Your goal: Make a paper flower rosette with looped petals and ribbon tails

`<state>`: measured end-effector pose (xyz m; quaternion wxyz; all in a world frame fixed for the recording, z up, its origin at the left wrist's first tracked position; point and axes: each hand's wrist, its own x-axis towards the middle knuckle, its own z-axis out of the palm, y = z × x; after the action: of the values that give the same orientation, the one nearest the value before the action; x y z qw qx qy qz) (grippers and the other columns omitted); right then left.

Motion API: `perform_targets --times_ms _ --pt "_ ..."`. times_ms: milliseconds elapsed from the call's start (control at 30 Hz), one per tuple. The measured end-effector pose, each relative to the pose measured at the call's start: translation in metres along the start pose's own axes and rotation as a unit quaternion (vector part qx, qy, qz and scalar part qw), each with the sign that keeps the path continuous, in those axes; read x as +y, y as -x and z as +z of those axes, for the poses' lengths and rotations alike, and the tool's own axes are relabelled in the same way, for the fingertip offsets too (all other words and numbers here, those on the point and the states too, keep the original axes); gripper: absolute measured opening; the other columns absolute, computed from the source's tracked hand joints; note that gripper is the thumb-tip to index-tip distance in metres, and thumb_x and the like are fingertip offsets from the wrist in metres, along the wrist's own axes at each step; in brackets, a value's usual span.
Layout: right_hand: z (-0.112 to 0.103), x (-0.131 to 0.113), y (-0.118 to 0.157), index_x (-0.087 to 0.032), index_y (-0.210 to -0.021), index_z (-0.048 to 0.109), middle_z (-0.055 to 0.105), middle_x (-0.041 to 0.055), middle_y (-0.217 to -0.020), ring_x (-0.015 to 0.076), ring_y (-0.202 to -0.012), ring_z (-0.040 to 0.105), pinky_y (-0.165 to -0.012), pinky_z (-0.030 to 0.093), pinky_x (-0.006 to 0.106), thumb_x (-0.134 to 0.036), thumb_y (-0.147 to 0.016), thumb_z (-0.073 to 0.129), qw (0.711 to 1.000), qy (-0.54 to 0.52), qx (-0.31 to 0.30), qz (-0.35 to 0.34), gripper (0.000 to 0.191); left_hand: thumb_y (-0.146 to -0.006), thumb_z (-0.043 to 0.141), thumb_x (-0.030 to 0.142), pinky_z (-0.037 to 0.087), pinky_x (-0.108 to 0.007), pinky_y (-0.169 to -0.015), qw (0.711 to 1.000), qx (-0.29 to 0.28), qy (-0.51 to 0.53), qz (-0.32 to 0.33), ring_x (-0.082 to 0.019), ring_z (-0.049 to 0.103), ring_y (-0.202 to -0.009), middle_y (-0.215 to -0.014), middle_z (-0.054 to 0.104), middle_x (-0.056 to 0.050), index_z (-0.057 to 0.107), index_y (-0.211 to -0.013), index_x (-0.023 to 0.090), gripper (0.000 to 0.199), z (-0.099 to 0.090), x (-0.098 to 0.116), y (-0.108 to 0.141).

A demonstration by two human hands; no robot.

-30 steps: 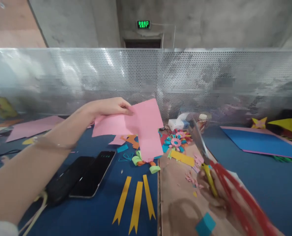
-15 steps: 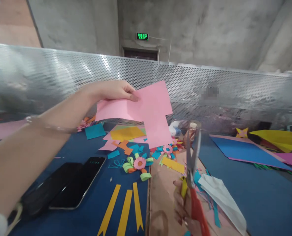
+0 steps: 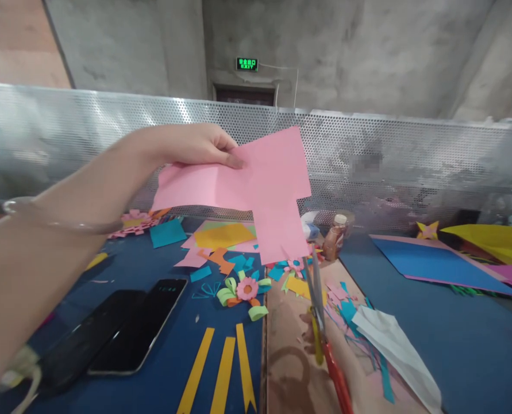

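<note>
A pink sheet of paper [image 3: 277, 172] hangs in the air over the table, pinched along its upper side between the thumb and fingers of my left hand [image 3: 221, 146]. Its left part curves, and a strip reaches downward. My right hand [image 3: 324, 339] grips scissors [image 3: 316, 293] with red and yellow handles. Their blades point up, slightly parted, with the tips close to the lower right corner of the strip; whether they touch it I cannot tell. Below the sheet lies a paper flower [image 3: 246, 288] with a pink centre and green loops.
Three yellow strips [image 3: 222, 374] and a black phone [image 3: 143, 339] lie in front. Coloured scraps [image 3: 225, 261] cover the middle. A brown bottle [image 3: 335, 238] stands behind the brown board [image 3: 285, 339]. White paper [image 3: 396, 351] and a blue sheet [image 3: 437, 264] are to the right. A perforated metal panel [image 3: 109, 138] borders the back.
My right hand has brought the scissors leftward, tips toward the strip's lower corner, and their blades have narrowed. My left hand has raised slightly with the pink paper.
</note>
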<state>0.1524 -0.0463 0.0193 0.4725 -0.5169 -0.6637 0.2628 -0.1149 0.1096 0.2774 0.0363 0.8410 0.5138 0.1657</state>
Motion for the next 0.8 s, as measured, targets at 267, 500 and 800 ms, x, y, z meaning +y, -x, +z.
perform_targets --times_ms 267,500,800 --pt "-0.020 0.012 -0.042 -0.025 -0.105 0.055 0.053 0.0057 -0.111 0.0176 -0.093 0.053 -0.076 0.048 0.034 -0.034 -0.087 0.047 1.000 -0.015 -0.011 -0.001 0.022 -0.074 0.048 0.049 0.036 -0.022 -0.068 1.000 -0.002 -0.018 0.002 -0.019 0.055 -0.085 -0.078 0.058 0.005 0.059 -0.109 0.019 0.047 0.001 -0.001 -0.002" --pt "-0.043 0.023 -0.144 -0.022 -0.105 0.055 0.053 0.0047 -0.111 0.0183 -0.093 0.054 -0.077 0.047 0.033 -0.033 -0.088 0.046 1.000 -0.021 0.005 0.006 0.022 -0.076 0.047 0.046 0.036 -0.021 -0.071 1.000 -0.012 -0.010 0.025 -0.015 0.054 -0.082 -0.079 0.059 0.006 0.057 -0.111 0.013 0.049 0.006 0.010 -0.002" --pt "-0.059 0.028 -0.205 -0.023 -0.106 0.055 0.053 0.0060 -0.111 0.0179 -0.092 0.054 -0.075 0.049 0.035 -0.034 -0.087 0.045 0.999 -0.016 0.030 0.013 0.023 -0.081 0.040 0.034 0.036 -0.024 -0.072 0.998 -0.043 0.007 0.050 -0.019 0.054 -0.088 -0.076 0.061 0.005 0.058 -0.110 0.014 0.039 0.014 0.014 -0.010"
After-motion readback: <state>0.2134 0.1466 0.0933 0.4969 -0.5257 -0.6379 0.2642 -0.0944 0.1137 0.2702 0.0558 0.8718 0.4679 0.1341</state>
